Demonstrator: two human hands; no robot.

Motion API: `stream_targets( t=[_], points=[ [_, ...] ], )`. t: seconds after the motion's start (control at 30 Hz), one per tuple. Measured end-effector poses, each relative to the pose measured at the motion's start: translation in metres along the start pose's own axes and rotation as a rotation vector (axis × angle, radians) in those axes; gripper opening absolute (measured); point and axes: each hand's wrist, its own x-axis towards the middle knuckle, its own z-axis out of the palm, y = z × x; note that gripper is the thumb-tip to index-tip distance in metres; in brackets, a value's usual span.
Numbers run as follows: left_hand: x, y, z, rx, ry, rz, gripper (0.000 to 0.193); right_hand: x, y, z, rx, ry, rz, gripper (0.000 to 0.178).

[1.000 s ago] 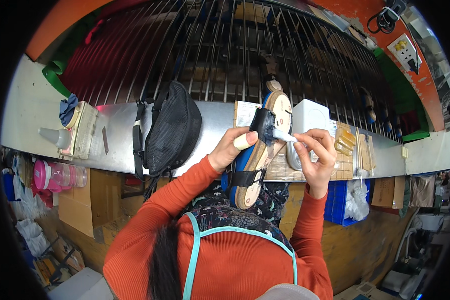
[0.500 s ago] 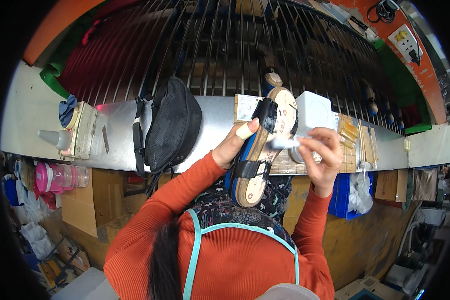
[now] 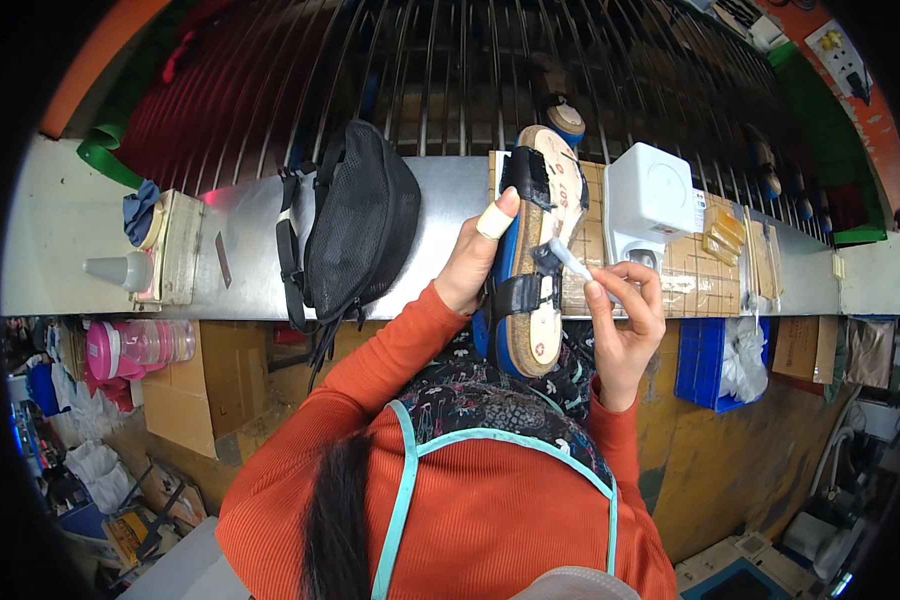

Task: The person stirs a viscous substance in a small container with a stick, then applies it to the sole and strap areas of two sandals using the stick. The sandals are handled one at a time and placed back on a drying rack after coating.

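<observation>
A sandal (image 3: 527,245) with black straps, cork-brown sides and a cream face stands tilted lengthwise in front of me, its blue part toward the left. My left hand (image 3: 475,262) grips its left side. That thumb, wrapped in pale yellow tape, presses near the upper strap; the other fingers are hidden behind the sandal. My right hand (image 3: 630,325) pinches a small pale brush (image 3: 573,260). The brush's grey tip meets the sandal's cream face by a black strap end, between the upper and lower straps.
A white box-shaped device (image 3: 652,190) stands on a gridded board (image 3: 695,285) to the right, beside yellow blocks (image 3: 724,238). A black bag (image 3: 362,230) lies left on the metal bench (image 3: 440,200). Metal bars (image 3: 430,90) rise behind. A blue crate (image 3: 700,365) sits below right.
The brush, blurred before, has turned and its tip now rests on the sandal by the strap end. My whole view has shifted slightly. The left hand keeps its grip.
</observation>
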Motion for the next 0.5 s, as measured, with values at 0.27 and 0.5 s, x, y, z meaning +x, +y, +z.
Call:
stream_targets(
  t=[0.27, 0.5],
  points=[
    [-0.003, -0.007, -0.005, 0.196, 0.044, 0.093, 0.065, 0.004, 0.004, 0.012, -0.25, 0.127, -0.068, 0.02],
    [-0.003, -0.009, -0.009, 0.251, 0.04, 0.142, 0.063, 0.009, 0.004, 0.013, -0.463, 0.199, -0.213, 0.025]
  ],
)
